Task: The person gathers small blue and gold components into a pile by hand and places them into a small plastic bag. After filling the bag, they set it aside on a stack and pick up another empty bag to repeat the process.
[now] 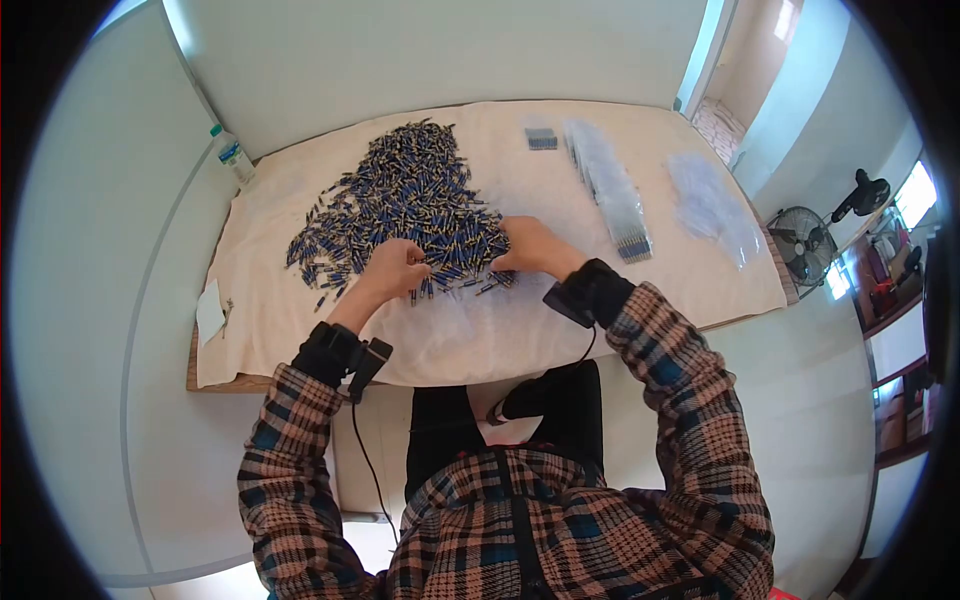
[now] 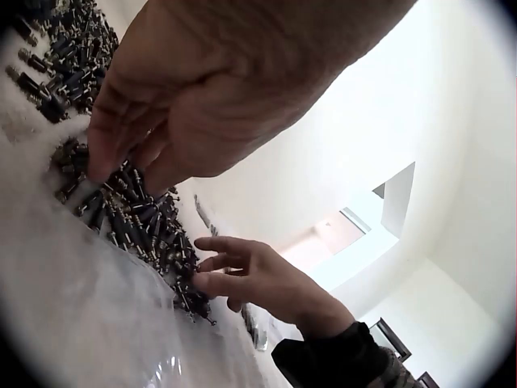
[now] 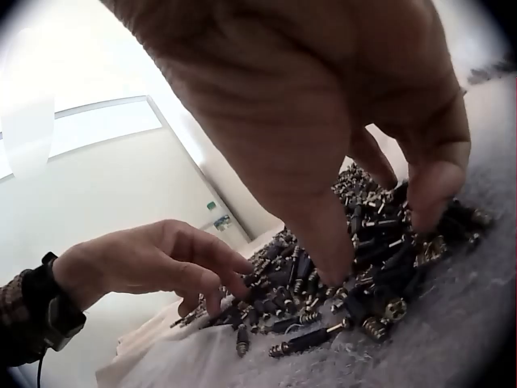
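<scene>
Right fingers [image 3: 440, 190] spread apart, dark parts [image 3: 380, 242] between, left fingers [image 2: 102, 149] bent over more, grip unclear

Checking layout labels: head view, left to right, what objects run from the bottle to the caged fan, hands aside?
Bottle → pile of small dark parts → small grey bundle → long clear bags → loose clear plastic → caged fan
</scene>
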{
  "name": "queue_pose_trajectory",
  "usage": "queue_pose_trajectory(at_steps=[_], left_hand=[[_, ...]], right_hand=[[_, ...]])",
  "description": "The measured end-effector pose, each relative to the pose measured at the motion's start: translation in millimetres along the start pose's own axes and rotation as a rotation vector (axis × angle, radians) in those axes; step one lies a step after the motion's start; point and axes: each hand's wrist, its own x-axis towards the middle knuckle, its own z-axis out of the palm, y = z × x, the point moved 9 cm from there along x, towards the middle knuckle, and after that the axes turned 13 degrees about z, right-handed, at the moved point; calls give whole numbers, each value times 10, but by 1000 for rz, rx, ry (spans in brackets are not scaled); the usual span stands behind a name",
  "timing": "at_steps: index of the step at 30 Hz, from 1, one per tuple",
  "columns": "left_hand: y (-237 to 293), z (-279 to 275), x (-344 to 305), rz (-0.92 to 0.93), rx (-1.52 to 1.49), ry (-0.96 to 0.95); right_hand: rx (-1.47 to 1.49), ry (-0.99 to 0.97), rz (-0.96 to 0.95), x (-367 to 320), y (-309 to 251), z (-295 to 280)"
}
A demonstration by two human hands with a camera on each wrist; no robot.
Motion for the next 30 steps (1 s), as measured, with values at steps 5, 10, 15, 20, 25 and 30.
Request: queue_pose_trajectory(at_steps=[5, 10, 15, 20, 25, 30], left_hand=[[-44, 98, 113, 87, 138, 99], [-212, 210, 196, -110, -31, 22], [-287, 346, 244, -66, -399, 116], [-88, 577, 283, -51, -718, 129], [127, 631, 391, -63, -760, 66], [209, 544, 401, -44, -821, 43]], right_hand=[[-38, -120, 91, 336, -81, 370], [58, 35, -156, 495, -582, 534], [108, -70, -252, 357, -676, 611], [72, -102, -199, 196, -381, 554], [87, -92, -173, 211, -225, 244], [748, -370, 162, 202, 107, 251]])
